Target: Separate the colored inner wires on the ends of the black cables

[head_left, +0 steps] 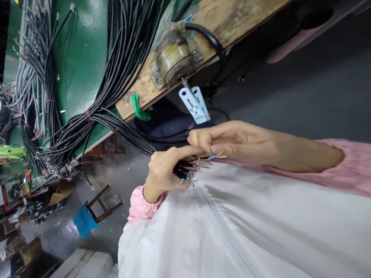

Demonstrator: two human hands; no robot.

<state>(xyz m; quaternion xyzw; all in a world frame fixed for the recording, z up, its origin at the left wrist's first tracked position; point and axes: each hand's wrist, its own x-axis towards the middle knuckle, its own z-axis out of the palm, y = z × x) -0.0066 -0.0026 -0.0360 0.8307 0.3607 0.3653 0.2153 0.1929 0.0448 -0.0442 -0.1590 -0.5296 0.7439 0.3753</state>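
Observation:
My left hand is closed around a bundle of thin black cables in front of my body. Stripped ends with fine coloured wires fan out below its fingers. My right hand meets it from the right, thumb and fingertips pinched on the coloured wire ends of one cable. The fingers partly hide that cable. From my left hand the bundle runs back to the green table, where a red tie gathers it with more black cables.
The green table also bears grey cables. A plastic-wrapped motor-like device is on the wooden edge board, near a light blue clip and a green clamp. A blue-seated stool stands on the floor.

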